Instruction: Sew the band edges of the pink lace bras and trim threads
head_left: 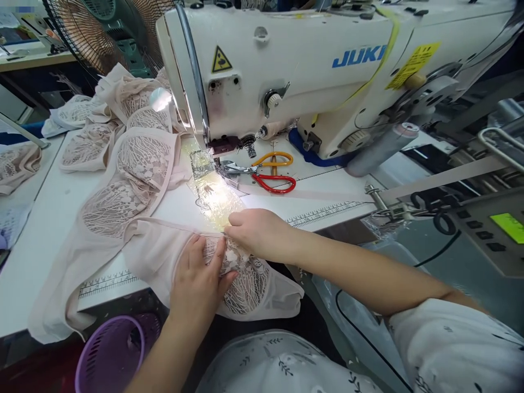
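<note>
A pale pink lace bra [248, 286] lies at the front edge of the sewing table, one cup hanging over the edge. My left hand [198, 278] rests on it with fingers spread, pressing the fabric down. Close beside it, my right hand [260, 234] is closed in a pinch on the bra's upper edge; its fingertips are partly hidden. Both hands are in front of the white sewing machine [245, 60], whose lamp lights a strip of yellowish clear film [215, 194] on the bed. Scissors [278, 188] with one red and one orange handle lie behind my right hand.
More joined lace bras [143, 158] trail across the table's left side into a pile. A purple basket [108, 355] stands below the edge. A fan [108, 27] is behind. At right are a grey thread cone [382, 150] and a metal tape feeder [376, 196].
</note>
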Demonstrator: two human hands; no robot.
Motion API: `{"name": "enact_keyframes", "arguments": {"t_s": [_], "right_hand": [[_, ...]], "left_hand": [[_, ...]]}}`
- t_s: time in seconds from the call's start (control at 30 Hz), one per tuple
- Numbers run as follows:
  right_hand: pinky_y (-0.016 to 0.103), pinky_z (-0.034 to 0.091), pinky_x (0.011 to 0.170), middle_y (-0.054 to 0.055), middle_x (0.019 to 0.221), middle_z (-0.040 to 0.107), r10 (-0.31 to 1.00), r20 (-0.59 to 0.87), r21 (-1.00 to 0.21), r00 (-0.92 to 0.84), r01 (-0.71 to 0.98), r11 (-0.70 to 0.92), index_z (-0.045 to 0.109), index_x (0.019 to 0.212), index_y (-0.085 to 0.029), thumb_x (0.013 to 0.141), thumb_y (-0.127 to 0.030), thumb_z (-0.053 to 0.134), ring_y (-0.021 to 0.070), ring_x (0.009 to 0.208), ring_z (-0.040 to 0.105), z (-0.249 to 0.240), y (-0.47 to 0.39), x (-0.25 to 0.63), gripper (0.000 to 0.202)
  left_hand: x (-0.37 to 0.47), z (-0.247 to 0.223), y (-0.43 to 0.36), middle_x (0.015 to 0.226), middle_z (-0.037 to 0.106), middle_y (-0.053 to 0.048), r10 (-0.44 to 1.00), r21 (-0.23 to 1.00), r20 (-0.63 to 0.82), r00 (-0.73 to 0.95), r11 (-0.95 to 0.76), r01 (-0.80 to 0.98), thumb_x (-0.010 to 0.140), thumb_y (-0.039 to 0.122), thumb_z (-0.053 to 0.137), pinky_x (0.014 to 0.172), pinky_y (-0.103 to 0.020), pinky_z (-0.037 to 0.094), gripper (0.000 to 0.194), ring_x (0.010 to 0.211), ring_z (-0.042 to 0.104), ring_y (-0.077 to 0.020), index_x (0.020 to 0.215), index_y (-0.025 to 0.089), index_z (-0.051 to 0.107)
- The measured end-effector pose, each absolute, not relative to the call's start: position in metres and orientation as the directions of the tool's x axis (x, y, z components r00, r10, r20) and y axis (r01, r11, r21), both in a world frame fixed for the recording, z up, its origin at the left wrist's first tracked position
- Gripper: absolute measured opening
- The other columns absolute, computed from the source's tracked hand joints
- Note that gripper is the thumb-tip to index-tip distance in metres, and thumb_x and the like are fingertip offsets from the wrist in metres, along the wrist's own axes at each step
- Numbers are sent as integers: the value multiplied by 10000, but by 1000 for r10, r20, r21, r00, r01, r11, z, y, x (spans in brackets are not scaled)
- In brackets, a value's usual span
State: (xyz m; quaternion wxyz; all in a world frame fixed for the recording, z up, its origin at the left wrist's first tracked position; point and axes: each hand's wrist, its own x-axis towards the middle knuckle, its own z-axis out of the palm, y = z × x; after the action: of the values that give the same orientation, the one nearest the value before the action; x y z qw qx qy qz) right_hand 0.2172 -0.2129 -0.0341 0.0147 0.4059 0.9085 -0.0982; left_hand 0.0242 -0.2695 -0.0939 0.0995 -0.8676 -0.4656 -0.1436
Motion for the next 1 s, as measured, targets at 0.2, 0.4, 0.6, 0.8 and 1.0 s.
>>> {"name": "enact_keyframes", "arguments": {"t_s": [0.2,0.4,0.6,0.8,1.0], "right_hand": [[285,166,510,56,800,558,792,-36,-196,-609,782,592,663,945,-149,838,-116,507,144,631,389,-37,-219,218,192],[278,170,513,47,818,576,778,26,-221,-627,756,616,667,910,-154,831,-139,536,136,637,396,-50,-209,200,153],[282,171,503,51,835,580,744,6,-214,-668,726,654,654,877,-146,817,-128,524,140,648,421,-51,-205,202,144],[291,190,518,51,833,585,725,-74,-174,-685,724,667,637,839,-139,794,-68,510,148,646,433,-38,-211,217,153],[271,235,550,67,839,591,828,-39,-288,-559,800,526,621,845,-140,855,-118,503,148,682,480,-25,-226,230,120]], "left_hand": [[24,-96,-267,1189,450,-192,745,-71,377,551,-569,819,872,438,558,906,-499,503,486,1183,478,-371,1278,170,547],[22,-96,-267,1199,437,-201,750,-83,351,560,-571,817,883,428,541,908,-508,502,491,1184,473,-376,1296,164,535],[23,-97,-267,1201,448,-190,761,-66,356,542,-558,827,861,462,562,904,-523,504,521,1185,471,-374,1297,176,533],[27,-94,-268,1195,480,-196,775,-34,361,518,-544,838,836,416,614,909,-527,497,488,1181,482,-385,1250,160,582],[23,-91,-266,1215,460,-221,746,-43,360,560,-587,809,853,406,599,895,-511,511,489,1165,494,-387,1259,137,558]]}}
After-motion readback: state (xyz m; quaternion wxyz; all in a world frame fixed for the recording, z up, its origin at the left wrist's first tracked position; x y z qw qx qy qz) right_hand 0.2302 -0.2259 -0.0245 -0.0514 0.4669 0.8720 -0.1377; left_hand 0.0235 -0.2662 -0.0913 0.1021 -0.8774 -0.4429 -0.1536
